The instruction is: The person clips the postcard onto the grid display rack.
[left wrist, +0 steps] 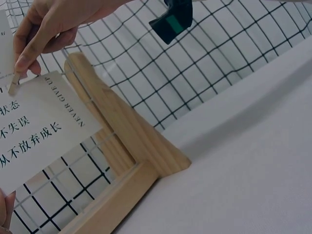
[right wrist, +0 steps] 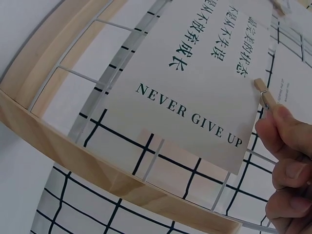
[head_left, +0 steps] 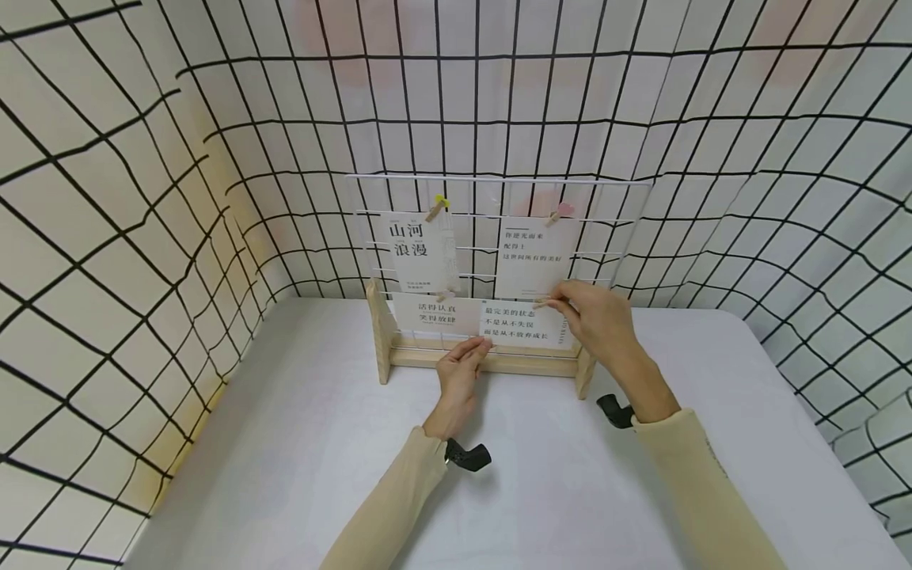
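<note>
A white card printed "NEVER GIVE UP" [right wrist: 190, 92] lies against the lower right of a small white wire grid rack with a wooden base [head_left: 499, 362]. My right hand [head_left: 594, 321] pinches a small wooden clothespin [right wrist: 264, 93] between thumb and index finger. The clothespin's tip sits on the card's top edge. My left hand [head_left: 459, 376] holds the same card's bottom edge with its fingertips; only a sliver of these fingers [left wrist: 7, 212] shows in the left wrist view. Beside it hangs another lower card [head_left: 431, 314], under a clothespin [head_left: 445, 296].
Two upper cards hang on the rack: one on the left [head_left: 416, 253] by a yellow-topped clothespin [head_left: 438, 207], one on the right [head_left: 534, 253] by a pink-topped clothespin [head_left: 560, 212]. The rack stands on a white table [head_left: 285, 443]. Black-gridded white cloth [head_left: 492, 95] surrounds it.
</note>
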The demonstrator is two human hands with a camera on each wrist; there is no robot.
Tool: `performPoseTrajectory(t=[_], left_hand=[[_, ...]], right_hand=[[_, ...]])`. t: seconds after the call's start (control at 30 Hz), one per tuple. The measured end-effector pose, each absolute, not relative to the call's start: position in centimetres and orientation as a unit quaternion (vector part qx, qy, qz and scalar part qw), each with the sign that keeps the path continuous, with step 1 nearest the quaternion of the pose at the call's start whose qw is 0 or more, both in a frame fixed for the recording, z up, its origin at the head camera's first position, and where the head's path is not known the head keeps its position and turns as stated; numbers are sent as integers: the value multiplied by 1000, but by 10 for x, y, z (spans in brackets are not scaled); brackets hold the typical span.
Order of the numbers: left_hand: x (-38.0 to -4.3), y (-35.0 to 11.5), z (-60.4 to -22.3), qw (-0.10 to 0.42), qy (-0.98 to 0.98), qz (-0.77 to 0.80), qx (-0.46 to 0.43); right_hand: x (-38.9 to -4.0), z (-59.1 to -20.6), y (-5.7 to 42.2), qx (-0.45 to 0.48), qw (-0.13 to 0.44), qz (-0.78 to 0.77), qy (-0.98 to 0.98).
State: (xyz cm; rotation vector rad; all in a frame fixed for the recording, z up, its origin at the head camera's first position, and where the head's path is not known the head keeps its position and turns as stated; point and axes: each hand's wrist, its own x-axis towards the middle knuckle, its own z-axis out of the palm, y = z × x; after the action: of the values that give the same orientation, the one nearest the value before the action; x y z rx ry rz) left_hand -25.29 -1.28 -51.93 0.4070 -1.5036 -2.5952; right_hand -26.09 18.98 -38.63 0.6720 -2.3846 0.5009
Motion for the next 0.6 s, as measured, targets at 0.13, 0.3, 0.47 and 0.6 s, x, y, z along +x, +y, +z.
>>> performPoseTrajectory(t=[0.13,0.3,0.47,0.6], left_hand=[[-254,-12,-519,56,-497,-855,139],[-255,-12,-518,53,-495,-855,143],[-255,-13,-518,52,-496,-855,144],[-255,-12,-518,54,-495,-855,145]], right_hand=[[-261,-387,189,252,314,187,-896],[-263,-391,189,244,310,194,-898],[-262,-389,186,231,291,193,-908],[-259,-385,184,227,285,189,-912]])
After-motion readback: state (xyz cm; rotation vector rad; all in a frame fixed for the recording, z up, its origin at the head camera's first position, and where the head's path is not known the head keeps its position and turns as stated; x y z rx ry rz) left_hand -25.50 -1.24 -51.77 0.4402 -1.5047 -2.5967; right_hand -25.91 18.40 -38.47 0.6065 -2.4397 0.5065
